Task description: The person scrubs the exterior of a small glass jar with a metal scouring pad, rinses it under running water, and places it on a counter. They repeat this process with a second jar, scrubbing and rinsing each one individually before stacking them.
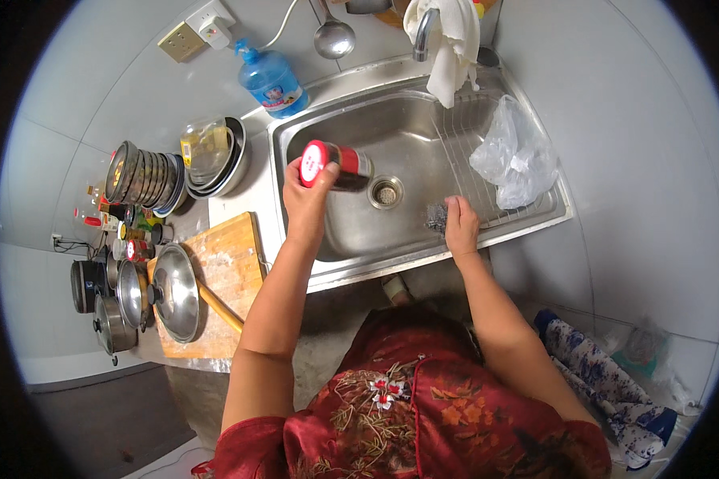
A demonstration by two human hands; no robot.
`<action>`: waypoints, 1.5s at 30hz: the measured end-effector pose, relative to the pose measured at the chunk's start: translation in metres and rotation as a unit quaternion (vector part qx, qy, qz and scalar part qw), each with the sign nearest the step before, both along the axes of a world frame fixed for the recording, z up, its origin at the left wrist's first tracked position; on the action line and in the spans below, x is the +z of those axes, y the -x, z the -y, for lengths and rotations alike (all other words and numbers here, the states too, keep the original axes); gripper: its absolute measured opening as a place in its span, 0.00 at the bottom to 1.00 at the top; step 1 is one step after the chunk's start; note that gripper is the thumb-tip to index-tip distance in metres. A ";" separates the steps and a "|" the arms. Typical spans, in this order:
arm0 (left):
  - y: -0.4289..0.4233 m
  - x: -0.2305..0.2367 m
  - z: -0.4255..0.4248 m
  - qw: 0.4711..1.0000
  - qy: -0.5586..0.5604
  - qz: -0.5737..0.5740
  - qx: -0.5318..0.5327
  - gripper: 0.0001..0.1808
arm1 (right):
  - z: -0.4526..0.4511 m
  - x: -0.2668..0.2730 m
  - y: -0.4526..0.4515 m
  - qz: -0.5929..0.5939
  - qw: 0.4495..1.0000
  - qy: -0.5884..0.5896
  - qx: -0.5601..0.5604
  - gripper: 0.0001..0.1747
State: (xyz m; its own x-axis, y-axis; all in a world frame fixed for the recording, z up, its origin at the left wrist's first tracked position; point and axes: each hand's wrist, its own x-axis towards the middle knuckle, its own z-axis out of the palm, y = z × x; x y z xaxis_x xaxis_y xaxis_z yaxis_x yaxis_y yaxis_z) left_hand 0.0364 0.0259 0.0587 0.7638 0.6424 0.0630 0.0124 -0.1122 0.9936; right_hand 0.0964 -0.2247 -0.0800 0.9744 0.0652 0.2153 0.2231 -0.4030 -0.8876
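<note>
My left hand (307, 194) grips a dark glass jar (350, 170) by its red-lidded end and holds it tilted on its side above the sink. The jar's base points right, and its label bears writing. In my right hand (462, 224) is a grey steel-wool scourer (437, 217), held over the near right part of the basin. Beneath both hands lies the stainless steel sink (347, 236), with its round drain strainer (386, 192) just below the jar. The metal faucet (422, 37) reaches in from the far side, and no water runs from it.
A clear plastic bag (512, 158) lies on a wire rack (455, 141) at the sink's right. A white cloth (452, 54) hangs by the faucet. A blue pump bottle (274, 84) stands behind the sink. Leftward are stacked bowls (239, 161), a wooden cutting board (233, 248) and a pot lid (178, 293).
</note>
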 end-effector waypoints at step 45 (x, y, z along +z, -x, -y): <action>0.285 0.100 -0.224 0.975 -0.201 -0.027 0.096 0.46 | -0.010 -0.014 -0.013 -0.238 0.911 -0.266 -0.209 0.18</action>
State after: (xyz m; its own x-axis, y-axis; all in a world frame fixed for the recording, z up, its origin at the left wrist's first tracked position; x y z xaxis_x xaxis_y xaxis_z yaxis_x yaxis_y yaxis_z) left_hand -0.2491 0.2495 0.1590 0.6410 0.7056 0.3022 0.1223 -0.4825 0.8673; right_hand 0.1091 -0.2149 -0.0937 0.8814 -0.3218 -0.3457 -0.3130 0.1502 -0.9378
